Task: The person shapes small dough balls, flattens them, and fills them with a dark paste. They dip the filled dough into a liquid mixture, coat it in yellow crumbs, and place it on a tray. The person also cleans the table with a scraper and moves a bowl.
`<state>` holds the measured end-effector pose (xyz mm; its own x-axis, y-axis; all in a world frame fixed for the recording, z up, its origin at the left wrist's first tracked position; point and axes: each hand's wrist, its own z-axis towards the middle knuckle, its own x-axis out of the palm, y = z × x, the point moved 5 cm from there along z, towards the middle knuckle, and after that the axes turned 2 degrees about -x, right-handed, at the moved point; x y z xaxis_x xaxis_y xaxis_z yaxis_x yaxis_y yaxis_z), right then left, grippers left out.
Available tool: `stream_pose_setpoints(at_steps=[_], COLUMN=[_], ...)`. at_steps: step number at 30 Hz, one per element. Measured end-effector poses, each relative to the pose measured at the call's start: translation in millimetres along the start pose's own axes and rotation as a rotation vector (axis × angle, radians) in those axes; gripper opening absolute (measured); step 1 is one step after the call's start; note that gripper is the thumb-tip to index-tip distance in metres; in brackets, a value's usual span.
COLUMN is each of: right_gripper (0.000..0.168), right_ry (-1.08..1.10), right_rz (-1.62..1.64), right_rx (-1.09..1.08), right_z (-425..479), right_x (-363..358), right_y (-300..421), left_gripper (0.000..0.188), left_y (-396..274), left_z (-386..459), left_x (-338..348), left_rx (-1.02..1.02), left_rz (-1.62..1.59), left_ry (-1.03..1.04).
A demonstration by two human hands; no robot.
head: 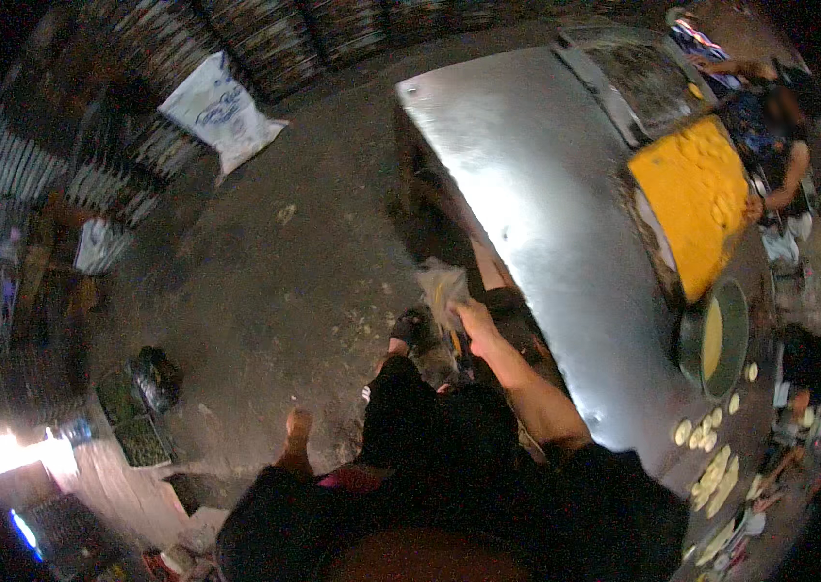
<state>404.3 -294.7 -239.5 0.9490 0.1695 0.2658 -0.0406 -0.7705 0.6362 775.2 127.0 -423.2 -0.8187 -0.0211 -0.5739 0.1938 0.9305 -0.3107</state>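
My right hand [474,326] grips a translucent plastic bag [444,289] with something yellowish showing in it. The bag hangs above the floor, beside the long edge of a shiny metal-topped table [527,167]. Over the floor on the other side of my body is my left hand [299,422], near no object. Its fingers are too blurred to make out. My shoe [410,329] shows just left of the bag.
On the table's far side are a tray of yellow crumbly food [694,196], a green basin [691,349] and several pale dough pieces [712,476]. Several people sit or stand beyond. A white sack [217,109] leans by the corrugated wall; a black plastic bag [156,378] lies left.
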Motion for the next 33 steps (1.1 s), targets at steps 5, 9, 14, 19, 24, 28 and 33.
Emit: stream_pose_setpoints(at_steps=[5,9,14,19,24,28,33], right_gripper=[0.037,0.03,0.023,0.025,0.036,0.032,0.051], right_ry=[-0.162,-0.296,-0.527,-0.331,-0.263,-0.267,-0.144], right_rz=[0.394,0.674,0.316,0.2,-0.04,-0.57,-0.793], right_rx=[0.0,-0.362,-0.122,-0.119,-0.102,-0.35,-0.632], right_z=[115.8,238.2,331.2,412.4,426.9,347.6,208.5], right_x=[75.6,91.3,81.4,41.5,1.5,85.0,159.6], right_y=[42.7,101.0,120.5,90.6,93.9,117.7,99.5], left_gripper=[0.027,0.022,0.037,0.037,0.036,0.026,0.028], left_y=[97.1,52.7,-23.9,-80.7,-113.9,-120.4,-263.4], left_z=[-65.1,-94.4,-107.5,-88.5,-22.9,3.0,31.4], left_x=[-15.9,12.0,32.0,15.0,-29.1,-59.1,-53.2], left_rx=[-0.487,-0.559,-0.352,-0.273,-0.159,-0.089,0.058], left_rz=[-1.318,-1.331,-1.191,-0.964,-0.914,-0.857,-0.779], left_ry=[0.108,0.07,0.169,0.233,0.269,0.045,0.163])
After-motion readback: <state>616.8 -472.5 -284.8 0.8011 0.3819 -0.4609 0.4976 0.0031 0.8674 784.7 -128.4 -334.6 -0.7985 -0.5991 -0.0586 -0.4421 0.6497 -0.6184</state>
